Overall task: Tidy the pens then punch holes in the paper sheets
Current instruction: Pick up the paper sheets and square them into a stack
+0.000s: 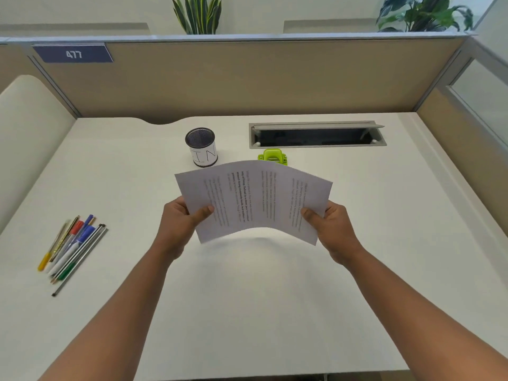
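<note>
- Hole punch (272, 157): green, lower part hidden behind the top edge of the paper sheets (254, 200).
- Sheets: printed text too blurred to read; number of sheets could not be told.
- Left hand (181, 218) and right hand (331, 225): fingers hidden beneath the sheets, thumbs alone showed.
- Pen cup (202, 147): base partly covered by the sheets; interior dark, contents indiscernible.
- Pens (72, 247): overlapping, count uncertain.

office cubicle: fabric partition walls (247, 78), numbered plate "477" (72, 53), white desk (247, 298) with cable tray (316, 134).
</note>
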Demonstrator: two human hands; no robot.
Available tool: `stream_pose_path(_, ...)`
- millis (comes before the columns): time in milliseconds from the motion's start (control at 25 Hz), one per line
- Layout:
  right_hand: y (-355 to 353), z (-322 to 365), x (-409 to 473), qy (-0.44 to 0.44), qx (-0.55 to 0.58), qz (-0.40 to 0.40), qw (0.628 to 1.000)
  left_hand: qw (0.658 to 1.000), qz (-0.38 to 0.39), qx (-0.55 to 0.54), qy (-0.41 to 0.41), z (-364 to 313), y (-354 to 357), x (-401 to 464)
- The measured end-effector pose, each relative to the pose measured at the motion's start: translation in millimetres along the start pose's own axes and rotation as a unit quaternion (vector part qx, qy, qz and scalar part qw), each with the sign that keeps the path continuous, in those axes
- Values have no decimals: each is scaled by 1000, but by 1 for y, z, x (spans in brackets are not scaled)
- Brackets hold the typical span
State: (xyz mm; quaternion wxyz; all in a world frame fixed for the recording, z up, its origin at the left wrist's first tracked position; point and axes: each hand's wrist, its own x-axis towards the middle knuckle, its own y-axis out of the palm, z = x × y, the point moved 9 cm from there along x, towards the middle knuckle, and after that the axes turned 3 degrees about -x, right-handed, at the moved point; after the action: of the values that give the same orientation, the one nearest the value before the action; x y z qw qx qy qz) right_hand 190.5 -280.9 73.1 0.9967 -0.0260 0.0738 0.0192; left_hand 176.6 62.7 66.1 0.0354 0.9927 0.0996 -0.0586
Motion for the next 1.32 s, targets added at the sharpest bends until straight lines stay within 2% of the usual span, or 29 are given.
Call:
stream_pose_path(240, 5, -12, -9, -18, 7, -93, 996, 995, -87, 0, 58, 4, 23, -19)
stream_pose_path(360, 9, -37, -18, 4, -29, -118, 993, 992, -115, 27, 47, 22, 34, -30)
stream_pose_path(520, 18, -60, -30, 28, -60, -105, 992, 992, -116, 52, 11, 44, 42, -40)
stream_pose_path(920, 22, -59, -32, 38, -106, -105, 988, 989, -117, 87, 19, 51, 43, -50)
stream_pose_path(1320, 23, -63, -30, 59, -133, -89, 985, 987, -109, 115, -10, 58, 41, -47)
